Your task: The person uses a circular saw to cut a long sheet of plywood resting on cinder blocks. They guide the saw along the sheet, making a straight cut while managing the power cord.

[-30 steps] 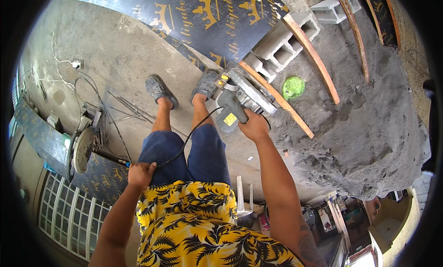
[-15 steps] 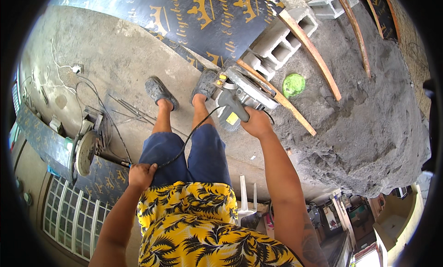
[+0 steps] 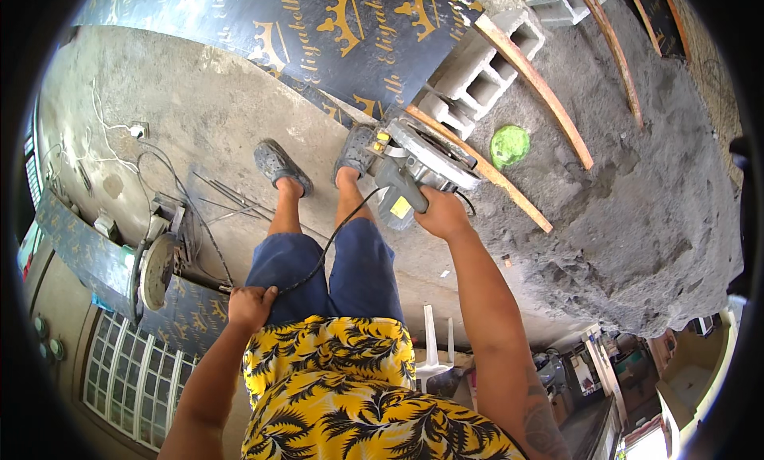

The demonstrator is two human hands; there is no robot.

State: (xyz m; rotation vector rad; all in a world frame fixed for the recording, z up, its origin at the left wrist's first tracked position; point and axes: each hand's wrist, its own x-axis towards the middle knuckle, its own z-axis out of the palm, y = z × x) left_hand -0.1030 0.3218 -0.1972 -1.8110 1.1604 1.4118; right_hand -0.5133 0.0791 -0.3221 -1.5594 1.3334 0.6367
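Observation:
My right hand [image 3: 442, 213] is closed around the rear handle of a circular saw [image 3: 410, 173], held in front of my right leg. The saw has a grey body and a pale metal base plate. A black power cord [image 3: 322, 257] leaves the saw and loops across my shorts to my left hand [image 3: 251, 307], which is closed around it at my left thigh. Beyond the saw lies a dark panel [image 3: 318, 46] with gold crown prints, its near corner by my right shoe. A narrow wooden strip [image 3: 509, 191] passes behind the saw.
Hollow concrete blocks [image 3: 477, 82] and more wooden strips [image 3: 549, 102] lie by a grey sand heap [image 3: 621, 205]. A green lump [image 3: 509, 146] sits on the sand. At left stand a cut-off machine with a round disc [image 3: 157, 270], thin metal bars [image 3: 227, 193] and an extension socket [image 3: 139, 130].
The view has shifted slightly, so the surroundings sit a little differently in it. Both hands keep their grips on the saw and the cord.

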